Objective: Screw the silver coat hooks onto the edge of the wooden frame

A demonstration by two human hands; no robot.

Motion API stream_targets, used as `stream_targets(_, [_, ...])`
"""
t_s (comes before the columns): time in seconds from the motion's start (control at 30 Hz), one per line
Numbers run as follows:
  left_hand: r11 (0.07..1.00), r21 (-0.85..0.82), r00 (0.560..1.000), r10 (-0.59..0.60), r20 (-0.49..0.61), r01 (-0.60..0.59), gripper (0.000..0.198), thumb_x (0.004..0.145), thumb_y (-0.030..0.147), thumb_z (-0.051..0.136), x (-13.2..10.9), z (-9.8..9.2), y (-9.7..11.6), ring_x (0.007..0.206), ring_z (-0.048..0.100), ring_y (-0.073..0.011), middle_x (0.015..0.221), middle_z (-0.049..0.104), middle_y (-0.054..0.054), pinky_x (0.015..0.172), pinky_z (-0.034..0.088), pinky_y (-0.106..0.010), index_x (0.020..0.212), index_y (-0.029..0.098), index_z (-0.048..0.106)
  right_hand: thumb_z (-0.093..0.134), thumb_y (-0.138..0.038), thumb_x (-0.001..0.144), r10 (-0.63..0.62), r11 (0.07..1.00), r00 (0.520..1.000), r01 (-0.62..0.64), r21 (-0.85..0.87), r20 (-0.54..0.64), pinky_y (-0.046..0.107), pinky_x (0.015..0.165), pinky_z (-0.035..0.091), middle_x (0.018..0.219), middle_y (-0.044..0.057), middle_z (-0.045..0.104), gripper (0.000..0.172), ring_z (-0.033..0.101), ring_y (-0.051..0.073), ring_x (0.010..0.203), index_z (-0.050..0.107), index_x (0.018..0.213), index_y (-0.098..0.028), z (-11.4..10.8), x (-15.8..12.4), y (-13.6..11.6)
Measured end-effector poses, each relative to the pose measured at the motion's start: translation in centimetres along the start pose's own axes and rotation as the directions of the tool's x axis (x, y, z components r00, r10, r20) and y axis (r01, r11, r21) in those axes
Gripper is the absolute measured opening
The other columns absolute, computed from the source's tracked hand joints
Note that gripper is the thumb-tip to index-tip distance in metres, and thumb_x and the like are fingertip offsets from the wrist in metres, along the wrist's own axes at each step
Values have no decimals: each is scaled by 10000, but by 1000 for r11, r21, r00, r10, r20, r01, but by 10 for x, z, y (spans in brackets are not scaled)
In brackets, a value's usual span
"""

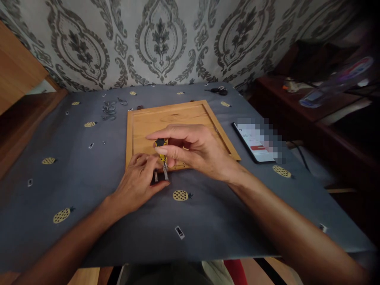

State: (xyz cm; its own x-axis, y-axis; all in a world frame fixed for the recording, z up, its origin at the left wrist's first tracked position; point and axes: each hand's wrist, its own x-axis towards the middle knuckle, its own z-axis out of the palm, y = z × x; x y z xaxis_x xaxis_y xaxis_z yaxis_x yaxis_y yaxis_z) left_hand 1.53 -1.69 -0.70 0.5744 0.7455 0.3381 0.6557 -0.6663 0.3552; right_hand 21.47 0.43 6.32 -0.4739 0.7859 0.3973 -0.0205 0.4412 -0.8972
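My right hand (192, 148) grips a small screwdriver (162, 152) with a yellow and black handle, held upright with its tip down at the near edge of a wooden tray (175, 114). My left hand (139, 182) lies just below it on the grey cloth. Its fingers are pinched around a small dark part (155, 176) right beside the screwdriver's metal tip. I cannot make out what that part is.
The table wears a grey cloth with pineapple prints (89, 221). Several metal hooks (109, 110) lie at the back left, a phone (258, 142) right of the tray, scissors (219, 90) at the far edge. A dark wooden bench (297, 107) stands to the right.
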Motion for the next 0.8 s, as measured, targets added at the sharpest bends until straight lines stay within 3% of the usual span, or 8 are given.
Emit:
stream_targets(0.1, [1000,-9,1000,3,8,-3,394,818,293,740,0,0,0,988,671,-296,1007,730,-53,954,482,-512,1114,222,491,747,-371,856,-10,1000,998,8,-26,-68,187,444,401,614,-70,543,214,519,56,483,670,846,-172,5,4,4])
stream_targets(0.2, [1000,4,1000,11,18,-11,453,808,271,763,1,0,0,1013,667,-296,1042,731,-64,979,472,-517,1156,204,480,764,-378,839,7,1000,994,-6,4,-106,183,432,372,595,-88,491,264,472,48,466,588,790,-187,7,7,7])
stream_targets(0.3, [999,30,1000,19,9,-20,482,805,273,773,0,0,0,1029,660,-306,1046,728,-68,971,477,-517,1175,198,473,761,-332,843,4,1000,997,-4,-7,-79,184,474,406,639,-82,513,217,513,54,517,608,858,-179,4,7,6])
stream_targets(0.43, [998,51,1000,27,-2,-27,492,795,283,784,0,0,0,1043,645,-327,1049,721,-76,932,495,-513,1168,200,475,665,-266,917,0,1000,999,1,-19,52,199,523,452,685,-60,593,187,583,74,572,683,1078,-174,-4,5,4])
stream_targets(0.5, [998,50,1000,25,-8,-25,503,789,277,790,1,0,1,1027,646,-321,1033,722,-70,918,502,-501,1172,200,473,641,-273,934,7,1000,997,-9,22,75,205,517,459,677,-53,615,185,596,79,556,693,1078,-169,-5,5,5])
stream_targets(0.6, [999,42,999,28,-16,-27,481,785,264,793,1,0,1,1005,652,-311,995,727,-54,923,496,-496,1151,197,489,710,-330,888,-16,1000,1000,16,0,6,195,471,399,588,-79,537,170,527,61,489,665,896,-166,-1,6,8])
stream_targets(0.67, [999,39,999,33,-13,-33,453,789,249,788,1,0,2,1013,651,-308,986,729,-46,945,482,-502,1136,194,501,755,-371,849,-55,997,997,52,-55,-60,191,461,347,567,-95,458,263,455,48,482,587,784,-179,2,8,10])
stream_targets(0.8, [999,31,1000,27,5,-27,441,789,240,791,1,0,1,1041,643,-306,1008,728,-41,965,469,-503,1127,196,512,750,-423,847,-59,995,994,50,-87,-93,201,503,361,630,-81,460,345,454,62,552,500,774,-197,3,8,11])
